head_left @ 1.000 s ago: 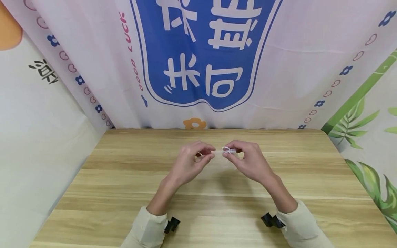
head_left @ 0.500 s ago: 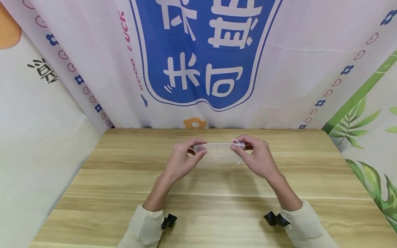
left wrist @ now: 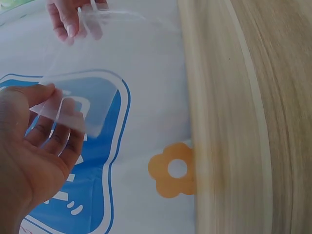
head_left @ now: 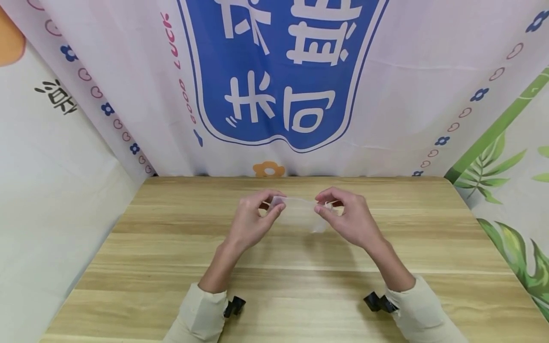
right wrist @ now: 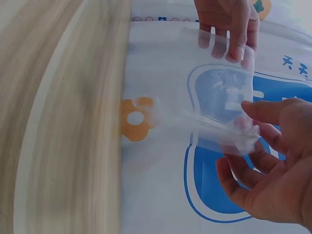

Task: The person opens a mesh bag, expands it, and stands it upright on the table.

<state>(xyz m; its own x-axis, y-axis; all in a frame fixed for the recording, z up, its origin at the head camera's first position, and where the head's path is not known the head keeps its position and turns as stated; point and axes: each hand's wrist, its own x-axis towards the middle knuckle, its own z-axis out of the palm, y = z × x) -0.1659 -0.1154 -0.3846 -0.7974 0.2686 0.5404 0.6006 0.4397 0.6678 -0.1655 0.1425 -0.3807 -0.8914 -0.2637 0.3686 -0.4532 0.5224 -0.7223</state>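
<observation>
A thin, see-through plastic bag (head_left: 298,207) is stretched between both hands above the table. My left hand (head_left: 250,221) pinches one end of it between thumb and fingers. At the other end, my right hand (head_left: 352,220) pinches the upper edge, where the plastic is bunched around a bit of white cord (head_left: 329,205). A loose flap of the bag dangles below the right fingertips in the head view. In the right wrist view the bag (right wrist: 217,87) looks creased near the right thumb, with the left fingers showing through its far end.
The wooden table (head_left: 274,295) reaches back to a white curtain (head_left: 403,105) with a large blue printed panel. Pale sleeves and black wrist mounts (head_left: 235,307) sit near the front. A leaf-patterned sheet (head_left: 514,190) hangs along the right side.
My hands have drawn apart, the left one going left, and the bag has spread out between them. Most recently the right hand shifted slightly left, and the white cord loop dropped from view above its fingers.
</observation>
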